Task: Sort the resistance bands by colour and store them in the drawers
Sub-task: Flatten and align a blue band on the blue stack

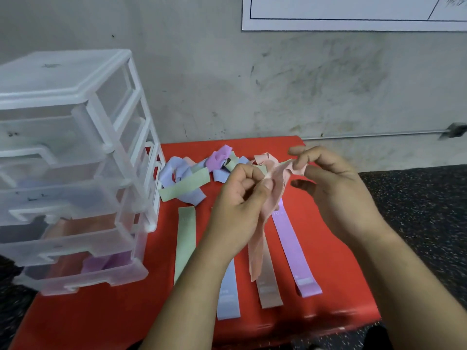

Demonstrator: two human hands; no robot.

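Pink band (255,253) hangs above the red mat (101,311), pinched by both hands: left hand (237,210) at its bunched middle, right hand (336,188) at the far end. Long axis runs toward the person, over the flat pinkish band (270,291).

We see a red surface (101,311) resting on dark speckled floor (417,210). On it stands a clear plastic drawer unit (75,173), our landmark. Just to the right of the unit's rear corner lies a tangled heap of bands (192,173) in blue, green, purple and pink. Four more bands lie flat and side by side to the unit's right, nearer us than the heap. The green band (185,243) is closest to the unit, followed by the blue band (228,299) and the pale pink band (269,291). The purple band (293,248) is farthest from it.
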